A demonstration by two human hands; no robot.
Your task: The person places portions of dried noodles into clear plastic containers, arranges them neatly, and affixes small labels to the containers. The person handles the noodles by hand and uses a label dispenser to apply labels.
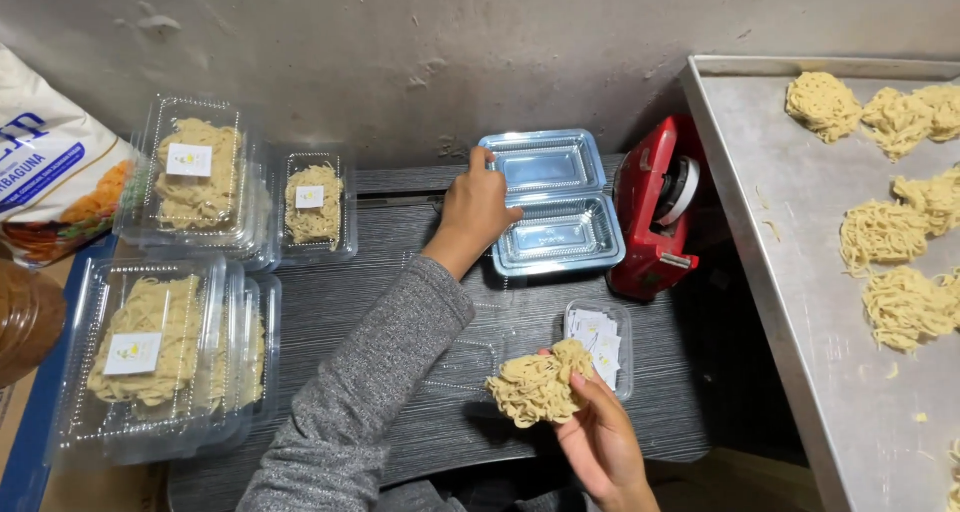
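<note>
My left hand (476, 210) reaches across the dark table and grips the left edge of an open, empty clear plastic clamshell box (553, 202). My right hand (598, 440) holds a bundle of pale dried noodles (538, 384) above the table's near edge. Just beyond that bundle sits a small clear tub of white paper labels (598, 340).
Stacked clear boxes of packed, labelled noodles lie at the left (160, 362) and back left (205, 177). A red tape dispenser (660, 207) stands right of the open box. A metal tray (780, 232) with several noodle bundles fills the right. A printed bag (50, 162) leans far left.
</note>
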